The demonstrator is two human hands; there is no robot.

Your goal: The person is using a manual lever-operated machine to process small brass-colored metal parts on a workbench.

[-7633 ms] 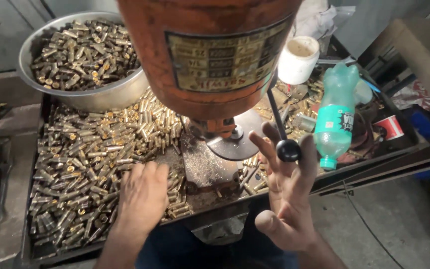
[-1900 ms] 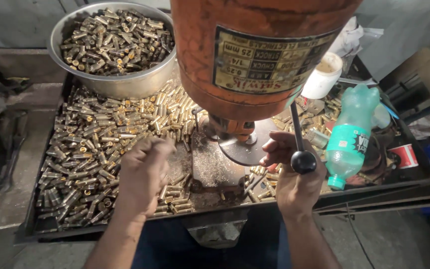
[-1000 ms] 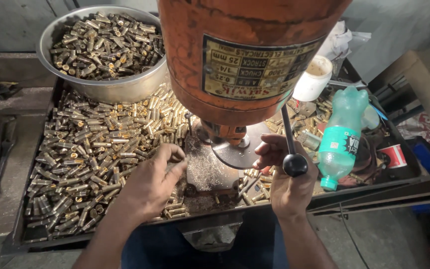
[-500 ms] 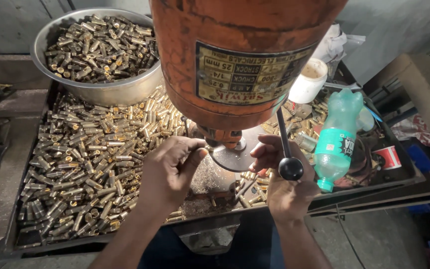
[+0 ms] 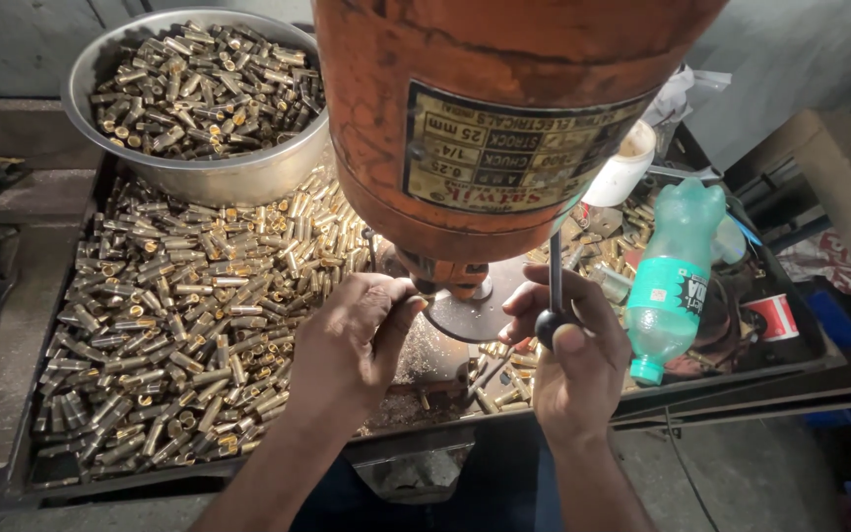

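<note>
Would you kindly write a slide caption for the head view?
Left hand at the orange drill press chuck, right hand gripping its black-knobbed lever, brass casings filling the tray.

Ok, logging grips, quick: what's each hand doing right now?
Left hand: closed, pinching something under the drill; what, cannot tell.
Right hand: closed on lever knob.

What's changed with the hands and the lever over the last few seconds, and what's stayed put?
The left hand left the loose brass cases in the tray and moved right, up to the round plate under the orange machine, fingertips pinched there. The right hand, open-fingered earlier, has closed on the black lever knob. Bowl, green bottle and white cup stayed put.
</note>
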